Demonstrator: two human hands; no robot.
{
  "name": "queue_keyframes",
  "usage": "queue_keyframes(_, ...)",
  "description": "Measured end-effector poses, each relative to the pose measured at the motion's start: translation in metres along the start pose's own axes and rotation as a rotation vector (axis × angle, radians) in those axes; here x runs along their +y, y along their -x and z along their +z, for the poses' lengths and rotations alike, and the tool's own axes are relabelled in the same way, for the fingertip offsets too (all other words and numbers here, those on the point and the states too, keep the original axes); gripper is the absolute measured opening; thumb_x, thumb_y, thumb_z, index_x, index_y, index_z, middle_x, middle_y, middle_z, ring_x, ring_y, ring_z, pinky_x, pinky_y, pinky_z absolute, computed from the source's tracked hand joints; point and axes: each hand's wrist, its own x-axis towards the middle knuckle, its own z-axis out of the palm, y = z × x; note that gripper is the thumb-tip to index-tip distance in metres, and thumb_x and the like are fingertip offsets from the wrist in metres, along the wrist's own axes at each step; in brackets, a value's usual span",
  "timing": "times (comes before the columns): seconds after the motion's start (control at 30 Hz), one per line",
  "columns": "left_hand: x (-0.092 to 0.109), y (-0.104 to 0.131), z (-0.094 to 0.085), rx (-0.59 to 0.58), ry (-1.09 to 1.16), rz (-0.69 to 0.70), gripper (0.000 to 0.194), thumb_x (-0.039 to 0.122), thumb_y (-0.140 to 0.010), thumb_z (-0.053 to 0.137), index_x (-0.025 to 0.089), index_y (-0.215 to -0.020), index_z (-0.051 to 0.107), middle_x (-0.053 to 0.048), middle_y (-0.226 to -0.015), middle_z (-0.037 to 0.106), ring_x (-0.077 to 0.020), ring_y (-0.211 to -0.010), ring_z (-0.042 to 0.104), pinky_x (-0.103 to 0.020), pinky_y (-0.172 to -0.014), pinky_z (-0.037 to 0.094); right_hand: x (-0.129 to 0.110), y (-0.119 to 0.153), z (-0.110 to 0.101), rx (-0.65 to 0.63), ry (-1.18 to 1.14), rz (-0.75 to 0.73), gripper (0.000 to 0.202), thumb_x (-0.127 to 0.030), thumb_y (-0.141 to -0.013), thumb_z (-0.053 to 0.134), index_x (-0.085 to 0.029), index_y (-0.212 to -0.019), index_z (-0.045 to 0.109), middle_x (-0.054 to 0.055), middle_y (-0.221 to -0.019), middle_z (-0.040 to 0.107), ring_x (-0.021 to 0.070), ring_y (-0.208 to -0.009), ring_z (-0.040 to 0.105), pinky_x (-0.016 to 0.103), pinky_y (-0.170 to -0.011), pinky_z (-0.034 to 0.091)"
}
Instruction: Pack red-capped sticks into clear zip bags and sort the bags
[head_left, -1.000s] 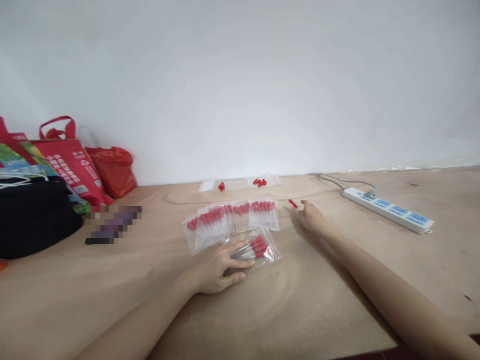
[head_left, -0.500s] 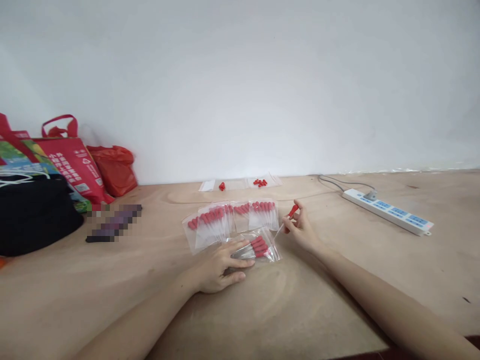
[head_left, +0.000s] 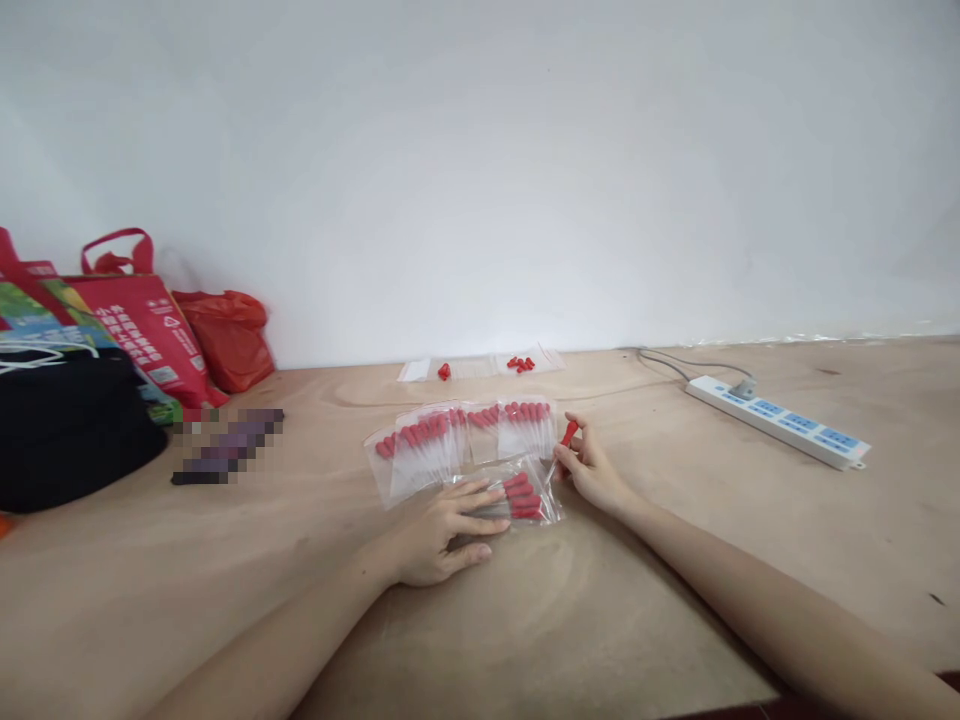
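Note:
My left hand (head_left: 446, 530) lies flat with its fingers spread over a clear zip bag (head_left: 551, 508). Inside that bag are several droppers (head_left: 525, 502) with red rubber bulbs, their tubes partly under my fingers. A single red-bulbed dropper (head_left: 571, 432) is pinched, bulb up and tilted, in my right hand (head_left: 596, 475), beside the bag's right end. Its thin tube points down to the bag, and I cannot tell whether the tip is inside. Just behind lie overlapping clear bags (head_left: 420, 470) filled with more red-bulbed droppers.
Near the wall lie flat plastic bags (head_left: 472, 368) with loose red bulbs (head_left: 520, 364). A white power strip (head_left: 780, 420) with a plugged-in cord is at the right. To the left stand red shopping bags (head_left: 150, 330), a black bag (head_left: 67, 430) and a blurred-out flat object (head_left: 229, 447).
My right hand has moved left and slightly down, bringing its dropper closer to the bag under my left hand. My left hand has stayed in place.

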Motion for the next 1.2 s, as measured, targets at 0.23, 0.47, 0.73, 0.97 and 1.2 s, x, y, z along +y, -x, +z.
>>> queue_keyframes(0.23,-0.001,0.0,0.001,-0.016,-0.017,-0.007,0.035,0.035,-0.083,0.046,0.036,-0.118,0.046,0.003,-0.137,0.029,-0.0244,-0.128,0.02,-0.048,-0.101,0.022,0.0,0.0,0.003,0.073,-0.086,-0.023,0.048,-0.045,-0.075,0.046,-0.023,-0.108,0.02,-0.007,-0.067,0.047,0.0099,-0.052,0.054,0.026,-0.052,0.044)
queue_keyframes(0.47,0.001,0.0,-0.001,0.001,-0.022,0.003,0.036,0.034,-0.082,0.047,0.035,-0.118,0.046,0.002,-0.138,0.027,-0.025,-0.128,0.019,-0.049,-0.101,0.022,-0.001,0.002,0.003,0.07,-0.114,-0.034,0.05,-0.051,-0.072,0.049,-0.024,-0.104,0.022,-0.006,-0.07,0.049,0.0104,-0.056,0.056,0.029,-0.057,0.047)
queue_keyframes(0.73,-0.001,0.0,0.001,0.026,-0.002,0.006,0.036,0.035,-0.082,0.048,0.036,-0.118,0.046,0.002,-0.138,0.027,-0.0249,-0.128,0.019,-0.048,-0.102,0.02,0.003,0.004,0.006,-0.033,-0.182,0.088,0.046,-0.056,-0.069,0.051,-0.025,-0.097,0.033,-0.004,-0.068,0.052,0.0118,-0.058,0.056,0.03,-0.06,0.047)
queue_keyframes(0.97,0.001,0.0,0.0,0.009,-0.027,-0.004,0.036,0.035,-0.081,0.048,0.035,-0.118,0.046,0.001,-0.139,0.025,-0.0244,-0.128,0.019,-0.047,-0.102,0.02,0.009,0.003,0.001,-0.146,0.056,0.096,0.035,-0.045,-0.064,0.06,-0.017,-0.084,0.055,-0.004,-0.059,0.05,0.0086,-0.051,0.046,0.025,-0.053,0.04)
queue_keyframes(1.2,0.001,0.001,0.0,0.038,-0.028,0.011,0.034,0.034,-0.081,0.049,0.035,-0.116,0.048,0.002,-0.138,0.027,-0.0238,-0.127,0.021,-0.046,-0.102,0.022,0.005,0.006,0.001,-0.254,0.093,0.044,0.035,-0.033,-0.064,0.063,-0.019,-0.093,0.047,-0.003,-0.066,0.058,0.0083,-0.051,0.049,0.022,-0.05,0.039)
